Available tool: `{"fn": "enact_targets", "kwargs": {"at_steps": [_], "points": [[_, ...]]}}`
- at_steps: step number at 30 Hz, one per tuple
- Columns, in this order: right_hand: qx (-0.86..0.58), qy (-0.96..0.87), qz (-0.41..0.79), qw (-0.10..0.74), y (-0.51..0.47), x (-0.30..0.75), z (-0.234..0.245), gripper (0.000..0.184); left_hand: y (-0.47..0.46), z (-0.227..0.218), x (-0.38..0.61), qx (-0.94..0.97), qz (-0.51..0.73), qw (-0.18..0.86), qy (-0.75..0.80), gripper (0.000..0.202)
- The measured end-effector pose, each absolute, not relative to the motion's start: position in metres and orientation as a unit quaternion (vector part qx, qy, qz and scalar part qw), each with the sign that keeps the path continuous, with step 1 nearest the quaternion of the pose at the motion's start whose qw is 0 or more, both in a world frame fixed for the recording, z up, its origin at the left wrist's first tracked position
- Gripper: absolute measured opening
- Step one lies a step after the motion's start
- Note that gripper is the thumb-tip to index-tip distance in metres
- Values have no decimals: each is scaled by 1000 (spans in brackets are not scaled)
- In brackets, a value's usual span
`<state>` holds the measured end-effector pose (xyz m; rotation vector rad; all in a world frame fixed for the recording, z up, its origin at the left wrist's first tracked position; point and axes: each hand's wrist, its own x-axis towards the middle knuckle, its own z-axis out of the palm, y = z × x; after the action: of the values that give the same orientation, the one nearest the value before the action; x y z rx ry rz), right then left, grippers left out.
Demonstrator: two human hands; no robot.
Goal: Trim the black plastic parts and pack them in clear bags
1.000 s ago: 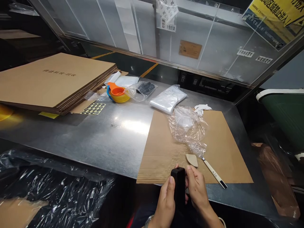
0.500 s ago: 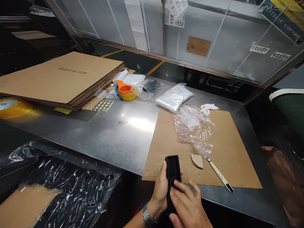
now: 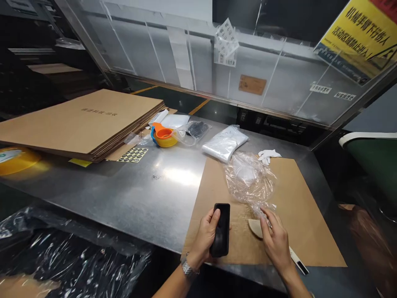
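One black slab (image 3: 221,230), glossy, rounded corners, gripped upright in left hand (image 3: 204,238).

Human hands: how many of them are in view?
2. The left hand grips a black device over the cardboard sheet; the right hand rests beside a beige piece.

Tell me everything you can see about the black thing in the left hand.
The black object is a slim, flat rectangular slab with rounded corners and a glossy dark face, like a phone or a remote; no buttons or markings can be made out. The left hand grips it along its left edge, thumb on the face, long axis pointing away from the person. It sits at the near edge of the cardboard sheet; whether it rests on the sheet cannot be told. The right hand is apart from it.
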<state>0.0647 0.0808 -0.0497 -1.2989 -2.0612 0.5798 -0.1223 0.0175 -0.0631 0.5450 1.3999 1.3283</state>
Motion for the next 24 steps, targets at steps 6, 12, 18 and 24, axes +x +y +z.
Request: {"fn": "enact_targets", "kwargs": {"at_steps": [6,12,18,24], "points": [[-462,-834,164,251,191,53,-79,20,43,-91,-102,295,584,421,628,41],[-413,-883,139,173,238,22,-91,26,47,-114,-105,398,511,293,703,47],[-376,-911,105,133,259,1,-97,27,47,-137,-122,374,509,324,705,48],[-386,-911,89,120,263,0,-103,26,49,-147,-125,335,554,344,680,46]]}}
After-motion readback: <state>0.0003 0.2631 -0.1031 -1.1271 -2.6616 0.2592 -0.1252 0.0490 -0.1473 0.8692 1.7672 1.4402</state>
